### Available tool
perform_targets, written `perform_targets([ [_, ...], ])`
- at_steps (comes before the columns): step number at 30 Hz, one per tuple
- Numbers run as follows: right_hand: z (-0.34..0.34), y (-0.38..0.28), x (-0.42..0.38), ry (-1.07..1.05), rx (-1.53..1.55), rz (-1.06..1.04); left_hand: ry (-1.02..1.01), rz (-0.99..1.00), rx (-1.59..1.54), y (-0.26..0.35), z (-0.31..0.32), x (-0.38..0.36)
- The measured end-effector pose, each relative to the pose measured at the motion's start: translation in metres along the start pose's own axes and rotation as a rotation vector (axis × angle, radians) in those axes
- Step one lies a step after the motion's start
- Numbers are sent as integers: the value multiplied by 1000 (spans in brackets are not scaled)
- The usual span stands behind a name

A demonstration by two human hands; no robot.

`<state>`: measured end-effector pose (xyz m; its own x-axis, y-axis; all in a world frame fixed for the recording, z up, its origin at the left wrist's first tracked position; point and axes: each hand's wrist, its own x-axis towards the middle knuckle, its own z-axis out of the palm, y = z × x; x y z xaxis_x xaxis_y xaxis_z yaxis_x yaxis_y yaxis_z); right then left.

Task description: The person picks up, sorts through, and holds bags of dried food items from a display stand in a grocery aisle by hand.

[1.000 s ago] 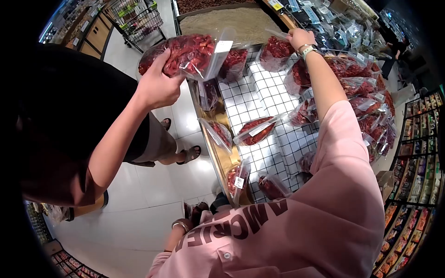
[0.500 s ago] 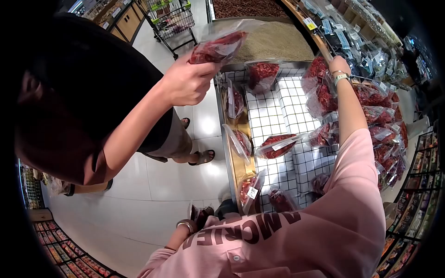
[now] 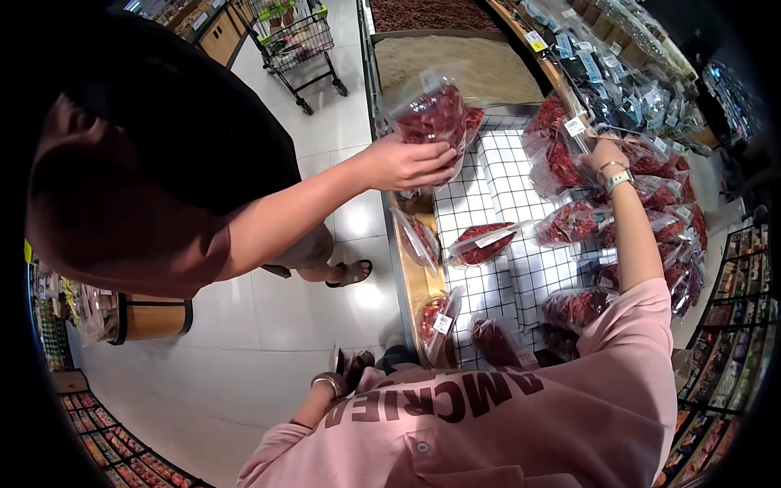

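At the far side of the white grid-lined display, my right hand (image 3: 606, 152) has its fingers closed at the top of a clear bag (image 3: 575, 128) with a white label, beside bags of red dried goods (image 3: 561, 167). Low at the left, my left hand (image 3: 348, 376) is beside my body, near a dark item; its fingers are too shadowed to make out. Another person's hand (image 3: 415, 163) holds up a clear bag of red dried goods (image 3: 434, 115) over the display's left rear. More such bags, one at mid display (image 3: 486, 241), lie on the grid surface (image 3: 480, 195).
The other person (image 3: 163, 146) stands at the left, with an arm reaching across the display's edge. A shopping cart (image 3: 297, 41) is on the floor (image 3: 285, 325) behind. Bins of loose goods (image 3: 455, 65) adjoin the display at the back, and packed shelves (image 3: 728, 317) stand at the right.
My right hand has moved slightly right and down, and a labelled bag top now shows at its fingers. The other person's hand has moved right with its bag, over the display.
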<state>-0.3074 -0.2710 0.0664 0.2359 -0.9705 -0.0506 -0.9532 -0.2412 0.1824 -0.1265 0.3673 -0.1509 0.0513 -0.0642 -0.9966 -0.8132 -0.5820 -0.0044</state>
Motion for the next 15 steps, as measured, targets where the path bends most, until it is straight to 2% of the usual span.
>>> perform_targets([
  [1, -3, 3, -4, -125, -8, -40, 12, -4, -5, 1, -5, -4],
  [3, 22, 23, 14, -115, 172, -84, 10, -17, -8, 4, -11, -13],
  [7, 19, 30, 8, -110, 138, -173, 52, 10, 10, -4, -6, -2],
  [10, 7, 34, -9, -137, 121, -162, 66, 6, -11, -10, 0, 9],
  [13, 31, 42, -4, 22, 200, -47, 62, -18, -59, -3, -6, -5],
  [14, 33, 44, -3, -63, 208, -33, 67, -26, -62, -4, -3, 1],
  [15, 34, 47, -4, -23, 205, -65, 76, -36, -68, -6, -3, 5],
])
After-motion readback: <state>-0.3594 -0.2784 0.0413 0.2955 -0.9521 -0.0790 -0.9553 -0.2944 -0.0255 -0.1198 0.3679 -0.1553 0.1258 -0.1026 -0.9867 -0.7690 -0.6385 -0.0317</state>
